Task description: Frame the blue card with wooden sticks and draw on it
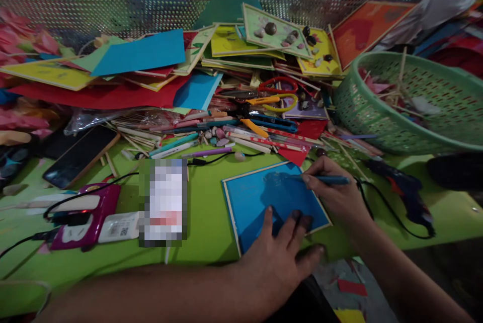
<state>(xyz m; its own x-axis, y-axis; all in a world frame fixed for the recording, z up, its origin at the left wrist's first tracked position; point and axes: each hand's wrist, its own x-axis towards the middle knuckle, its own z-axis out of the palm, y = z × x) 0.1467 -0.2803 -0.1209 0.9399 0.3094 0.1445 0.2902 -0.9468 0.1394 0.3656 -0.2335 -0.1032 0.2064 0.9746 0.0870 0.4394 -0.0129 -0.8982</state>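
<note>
A blue sheet (pixel 249 197) edged with thin pale sticks lies on the green table. My left hand (pixel 281 250) rests across its lower part, with the fingers spread. Between the fingers of my right hand (pixel 339 192) is a blue pen (pixel 332 179), whose tip reaches toward faint pale marks near the sheet's upper middle. Whether the tip touches the surface, I cannot tell. The sheet's lower edge is partly hidden by my left hand.
Pens, sticks, small stones and scissors (pixel 279 101) crowd the table behind. A green basket (pixel 415 137) stands at right near a glue gun (pixel 403 189). At left lie a dark phone (pixel 81 157), a lit phone with a blurred screen (pixel 166 202) and a purple power strip (pixel 103 202).
</note>
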